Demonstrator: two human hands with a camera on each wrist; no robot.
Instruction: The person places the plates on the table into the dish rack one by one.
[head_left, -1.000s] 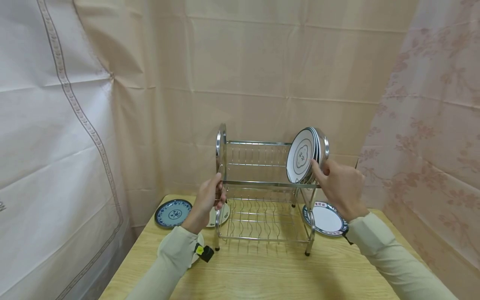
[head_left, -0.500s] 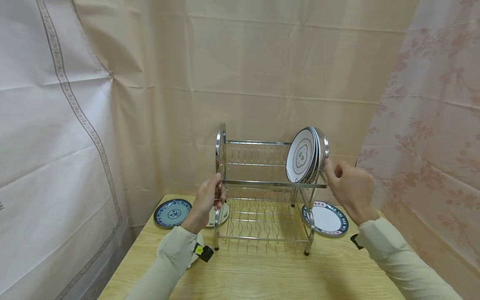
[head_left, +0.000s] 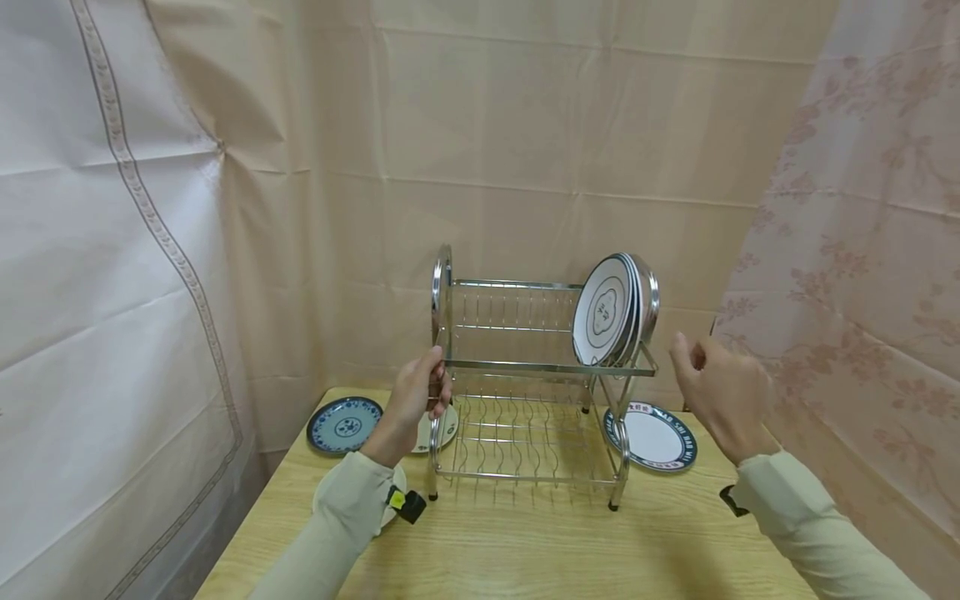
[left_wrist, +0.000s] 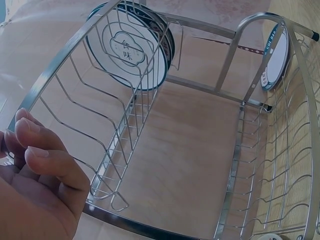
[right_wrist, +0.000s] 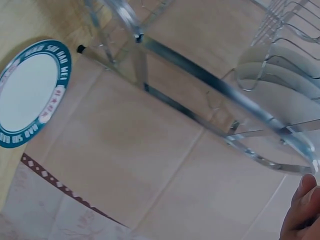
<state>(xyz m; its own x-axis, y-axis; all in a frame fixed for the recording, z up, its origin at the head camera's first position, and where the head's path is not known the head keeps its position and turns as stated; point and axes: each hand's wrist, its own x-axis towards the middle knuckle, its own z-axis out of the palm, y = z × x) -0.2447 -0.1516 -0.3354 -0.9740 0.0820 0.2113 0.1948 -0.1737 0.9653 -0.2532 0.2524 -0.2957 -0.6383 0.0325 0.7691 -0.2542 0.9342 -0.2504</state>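
Note:
A two-tier metal dish rack [head_left: 517,367] stands on the wooden table. At its left side, my left hand [head_left: 420,387] grips the front end of the upper tier, fingers curled round the rail in the left wrist view. Several white plates with dark rims [head_left: 602,310] stand on edge, close together, at the upper tier's right end. To the right of them my right hand [head_left: 723,387] hangs in the air, apart from the rack, loosely curled and holding nothing. The right wrist view catches only part of that hand [right_wrist: 302,210], near the rack's end frame.
A blue patterned plate [head_left: 347,426] lies left of the rack. Two pale plates are there too, one [head_left: 448,427] beside the rack and one [head_left: 397,483] partly under my left sleeve. A blue-rimmed white plate [head_left: 652,437] lies on the right. Curtains [head_left: 510,150] hang behind.
My right hand has moved right, off the plates and past the rack's right end, into free air. The left hand keeps its hold on the rack, and the plates look unmoved.

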